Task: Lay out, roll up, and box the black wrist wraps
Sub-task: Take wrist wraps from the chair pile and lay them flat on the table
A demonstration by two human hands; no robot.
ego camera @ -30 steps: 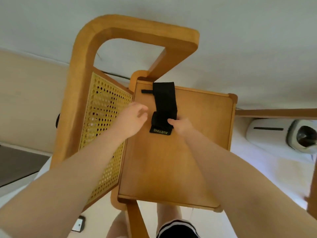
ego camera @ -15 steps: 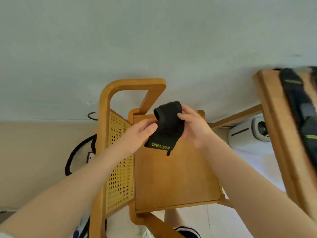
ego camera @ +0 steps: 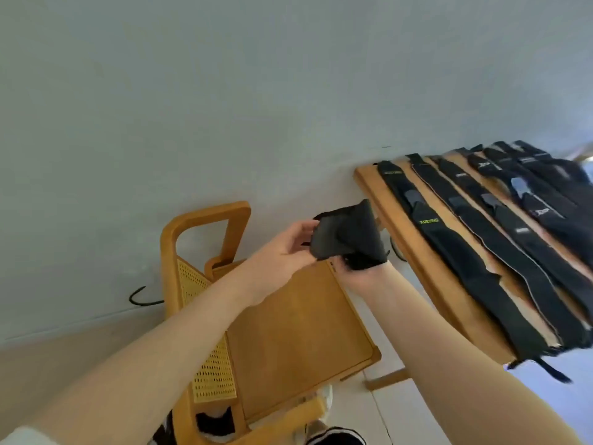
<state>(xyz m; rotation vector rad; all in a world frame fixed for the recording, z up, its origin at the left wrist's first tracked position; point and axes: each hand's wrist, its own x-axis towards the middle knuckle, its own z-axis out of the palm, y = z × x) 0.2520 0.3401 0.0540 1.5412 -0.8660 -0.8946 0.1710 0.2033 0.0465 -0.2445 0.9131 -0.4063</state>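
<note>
Black and soft, the rolled wrist wrap sits up in the air between the chair and the bench. The left hand pinches its side; the right hand cups it underneath. Best to squeeze snugly so the roll stays tight.

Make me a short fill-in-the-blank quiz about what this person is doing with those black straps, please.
1. The rolled wrap is held by ____ hands, the left hand and the right hand.
2. The colour of the flat wraps on the long table is ____.
3. The side panel of the small stand is made of woven ____.

Missing words: both; black; cane
</note>
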